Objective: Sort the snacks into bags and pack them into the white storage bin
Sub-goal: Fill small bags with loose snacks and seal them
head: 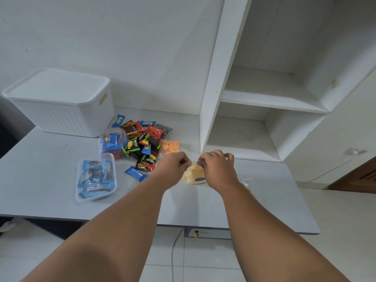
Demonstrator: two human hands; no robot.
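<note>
On the grey table (50, 169), near the middle, two bare hands hold a small clear bag (194, 176) with yellow snacks inside it. The left hand (173, 166) pinches the top edge of the bag on one side, with its fingers curled in. The right hand (214, 165) pinches the top edge on the other side, and its fingers are curled too. The two hands are very close together, and the bag hangs down between them. Its bottom is at the table, but I cannot tell if it touches. To the left of the hands lies a pile of wrapped snacks (142, 139) in blue, red, orange, black and green. A bag of orange snacks (171, 146) lies at the right edge of that pile. Closer to the front edge sits a clear tub (95, 197) full of blue packets. The white storage bin (61, 112) stands at the back left corner of the table, well apart from the hands, and its lid (57, 86) is on. Another little clear bag (245, 181) lies just beside the right arm. White shelves (264, 98) stand behind the table on the right.
</note>
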